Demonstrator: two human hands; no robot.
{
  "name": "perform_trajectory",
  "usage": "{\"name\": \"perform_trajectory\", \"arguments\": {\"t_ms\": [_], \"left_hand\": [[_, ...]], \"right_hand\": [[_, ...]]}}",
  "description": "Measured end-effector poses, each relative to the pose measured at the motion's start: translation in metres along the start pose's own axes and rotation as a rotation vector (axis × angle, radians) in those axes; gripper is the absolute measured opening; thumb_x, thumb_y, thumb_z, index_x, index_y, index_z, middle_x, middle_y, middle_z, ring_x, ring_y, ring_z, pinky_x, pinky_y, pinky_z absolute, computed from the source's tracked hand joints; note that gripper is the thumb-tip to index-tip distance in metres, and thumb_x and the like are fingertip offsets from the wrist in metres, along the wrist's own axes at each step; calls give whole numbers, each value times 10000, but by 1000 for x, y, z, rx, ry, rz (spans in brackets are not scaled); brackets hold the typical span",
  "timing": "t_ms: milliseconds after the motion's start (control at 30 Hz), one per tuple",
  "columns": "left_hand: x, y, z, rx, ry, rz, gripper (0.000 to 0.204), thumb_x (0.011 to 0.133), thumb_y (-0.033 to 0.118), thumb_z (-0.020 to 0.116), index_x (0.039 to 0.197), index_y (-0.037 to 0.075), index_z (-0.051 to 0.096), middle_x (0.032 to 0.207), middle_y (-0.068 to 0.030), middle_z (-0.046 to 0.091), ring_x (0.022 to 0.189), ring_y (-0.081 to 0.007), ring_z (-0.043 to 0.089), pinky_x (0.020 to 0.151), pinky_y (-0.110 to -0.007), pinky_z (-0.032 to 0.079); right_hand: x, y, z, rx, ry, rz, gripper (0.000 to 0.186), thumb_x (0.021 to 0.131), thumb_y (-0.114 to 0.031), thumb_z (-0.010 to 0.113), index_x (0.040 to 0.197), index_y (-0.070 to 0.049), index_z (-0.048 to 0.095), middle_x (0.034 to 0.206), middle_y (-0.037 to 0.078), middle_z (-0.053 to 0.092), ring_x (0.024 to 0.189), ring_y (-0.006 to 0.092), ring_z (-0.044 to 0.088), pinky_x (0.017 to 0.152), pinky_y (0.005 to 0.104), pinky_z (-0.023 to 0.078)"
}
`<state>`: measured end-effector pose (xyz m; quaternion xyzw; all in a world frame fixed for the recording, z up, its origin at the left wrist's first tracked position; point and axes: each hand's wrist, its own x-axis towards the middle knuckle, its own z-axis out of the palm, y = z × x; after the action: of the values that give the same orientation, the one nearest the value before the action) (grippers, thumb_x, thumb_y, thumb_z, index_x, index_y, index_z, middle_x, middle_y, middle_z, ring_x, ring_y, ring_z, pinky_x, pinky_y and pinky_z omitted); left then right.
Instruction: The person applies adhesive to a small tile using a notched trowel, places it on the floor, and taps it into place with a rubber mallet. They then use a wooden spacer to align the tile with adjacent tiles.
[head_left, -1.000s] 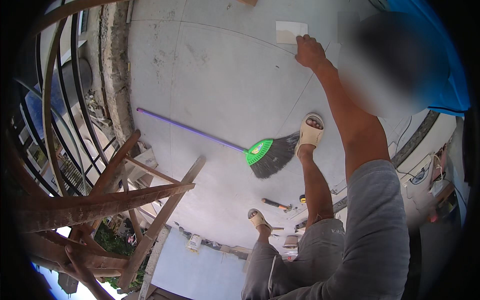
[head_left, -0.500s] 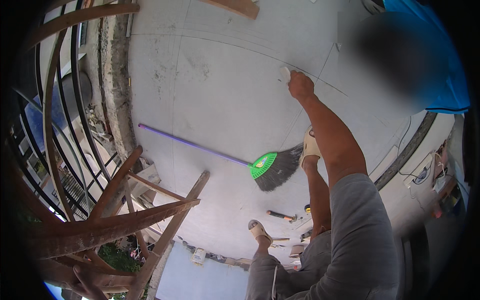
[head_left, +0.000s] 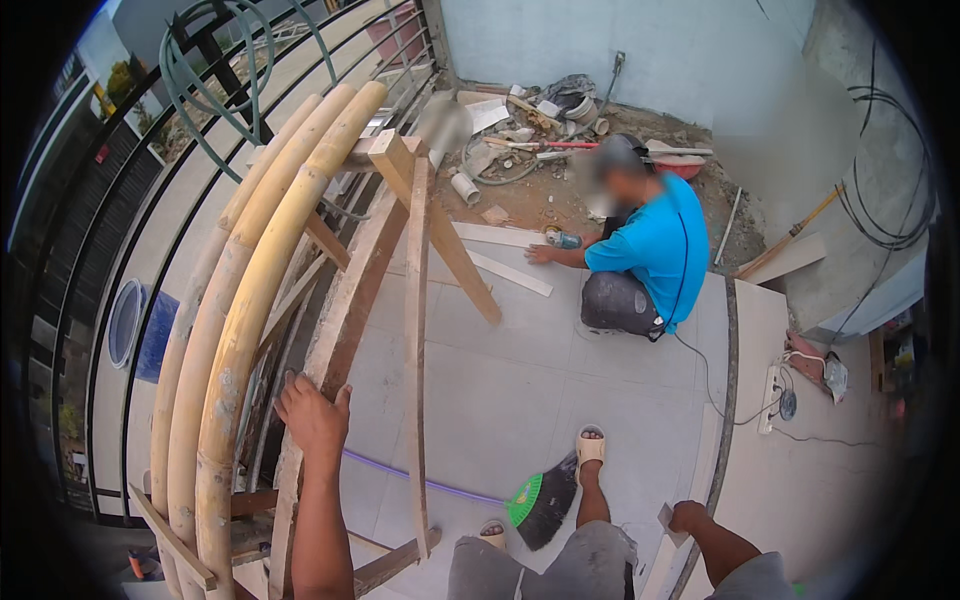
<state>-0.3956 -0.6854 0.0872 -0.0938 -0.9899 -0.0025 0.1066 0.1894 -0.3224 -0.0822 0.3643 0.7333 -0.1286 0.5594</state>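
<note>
Left hand: the left hand (head_left: 312, 415) is pressing flat against a slanted wooden plank (head_left: 345, 330) in the lower left of the frame, fingers spread open and laid over its edge, not wrapped around it; it looks to be bracing the body against the frame.
Right hand: the right hand (head_left: 688, 515) is resting low at the lower right, fingers curled closed around a small pale tile piece (head_left: 667, 520), seemingly pinching it where it meets the floor edge.
Plank's place: it is leaning among the crossed timbers of a wooden trestle (head_left: 420, 300), left of centre, which is propping up the load beside it.
Bamboo poles: three thick yellow bamboo poles (head_left: 235, 330) are lying side by side along the left, resting on the trestle so that they are staying off the floor.
Broom: a green-headed broom (head_left: 535, 497) with a purple handle is lying flat on the tiled floor (head_left: 500, 390), just beside the person's sandalled foot (head_left: 590, 447), within easy reach at the bottom centre.
Co-worker: a person in a blue shirt (head_left: 650, 250) is crouching in the upper centre, one hand pressing a pale strip (head_left: 510, 272) flat to the floor, a small power tool just beside it.
Power strip: it is sitting at the right (head_left: 772, 398) with its cord trailing toward the co-worker.
</note>
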Motion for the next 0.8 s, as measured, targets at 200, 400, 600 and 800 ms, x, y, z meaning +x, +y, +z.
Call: {"name": "perform_trajectory", "arguments": {"t_ms": [200, 400, 600, 800], "left_hand": [[28, -19, 26, 95, 95, 100, 881, 825, 633, 634, 1388, -23, 465, 1445, -277, 425, 1339, -418, 419, 1094, -522, 356], [-28, -17, 38, 290, 361, 400, 883, 883, 696, 503, 1456, 32, 394, 1549, -244, 305, 1423, -431, 307, 1121, -559, 296], [-344, 11, 71, 96, -727, 1112, 749, 828, 453, 694, 1376, -13, 486, 1522, -286, 311, 1414, -428, 310, 1125, -569, 291], [-594, -34, 52, 465, -1434, 1887, 767, 826, 539, 649, 1376, 23, 507, 1417, -232, 496, 1333, -378, 457, 1096, -478, 370]], "right_hand": [[-176, -3, 251, 661, -10, 431, 400, 761, -223, 663, 1098, -12, 701, 1169, 211, 679, 1119, 314, 659, 917, 430, 545], [-308, -129, 433, 1201, -309, 555, 287, 750, -185, 596, 912, 6, 735, 821, 154, 727, 726, 255, 724, 688, 392, 576], [-389, -212, 542, 1486, -587, 595, 344, 809, -192, 563, 1060, -8, 712, 1012, 138, 732, 769, 253, 732, 752, 384, 574], [-417, -255, 657, 1773, 38, 886, 369, 851, -260, 623, 1078, 25, 684, 1016, 206, 715, 852, 327, 725, 759, 394, 570]]}}
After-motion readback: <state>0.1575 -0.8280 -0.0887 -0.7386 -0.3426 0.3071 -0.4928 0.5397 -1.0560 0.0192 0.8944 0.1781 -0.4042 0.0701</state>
